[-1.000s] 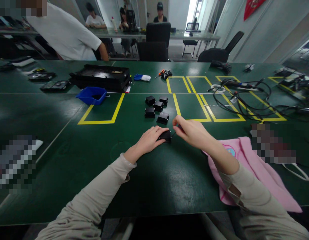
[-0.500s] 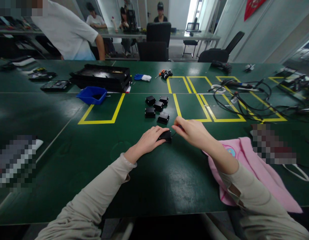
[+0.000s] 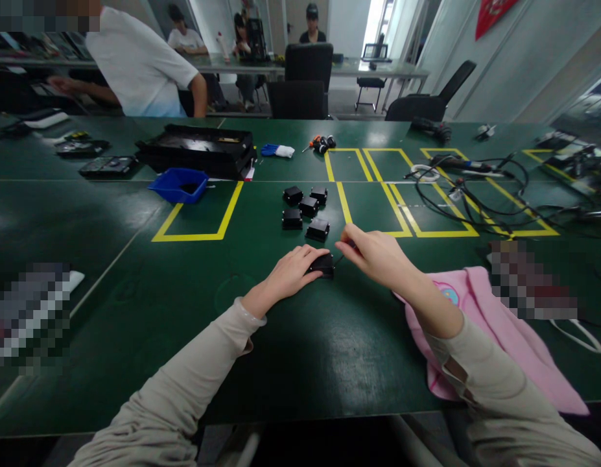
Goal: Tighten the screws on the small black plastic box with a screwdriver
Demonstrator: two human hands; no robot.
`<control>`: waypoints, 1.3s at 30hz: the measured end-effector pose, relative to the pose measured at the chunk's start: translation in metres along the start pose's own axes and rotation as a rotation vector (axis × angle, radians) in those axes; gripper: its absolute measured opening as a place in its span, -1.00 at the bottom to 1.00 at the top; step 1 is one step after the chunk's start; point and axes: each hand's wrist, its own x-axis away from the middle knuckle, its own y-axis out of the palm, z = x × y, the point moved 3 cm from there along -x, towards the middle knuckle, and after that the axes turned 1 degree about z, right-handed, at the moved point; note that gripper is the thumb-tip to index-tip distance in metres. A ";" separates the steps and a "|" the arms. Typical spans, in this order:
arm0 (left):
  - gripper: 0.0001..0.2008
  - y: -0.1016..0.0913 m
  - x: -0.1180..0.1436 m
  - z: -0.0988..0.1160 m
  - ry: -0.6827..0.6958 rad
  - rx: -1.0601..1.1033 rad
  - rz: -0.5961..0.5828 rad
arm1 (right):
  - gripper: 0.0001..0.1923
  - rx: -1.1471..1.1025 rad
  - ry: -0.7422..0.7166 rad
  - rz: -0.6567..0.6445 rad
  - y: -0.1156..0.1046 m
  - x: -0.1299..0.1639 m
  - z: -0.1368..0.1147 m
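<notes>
A worker's left hand (image 3: 293, 272) lies flat over a small black box (image 3: 323, 264) on the green table (image 3: 135, 292), fingers pressed on its lid and pinning it down rather than lifting it. The right hand (image 3: 378, 256) hovers just beside the box's far corner, thumb and forefinger pinched together on something small and dark with a thin stem pointing down at the box; it is too small to tell what it is. The step in hand looks like the fitting or fastening of a small part at the box's right edge, with the left hand acting as a clamp. The next move would seem to call for a fine, steady approach by the pinching fingers to that corner while the left hand presses without sliding, since the table top is smooth. Just beyond the held box, five more boxes (image 3: 307, 207) sit in a loose cluster, apart from both hands, beside a yellow-taped bay (image 3: 198, 237). Under the right forearm lies a pink cloth (image 3: 494, 331). Farther off from the grip are a blue bin (image 3: 178, 185), a black tray (image 3: 198, 150) and, out to the right, a tangle of cables (image 3: 475, 188). Another person in a white shirt (image 3: 139, 65) leans over the table's far left side.
</notes>
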 end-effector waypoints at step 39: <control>-0.55 0.002 0.000 -0.001 0.004 -0.010 0.009 | -0.77 -0.101 -0.025 -0.010 0.002 0.000 0.001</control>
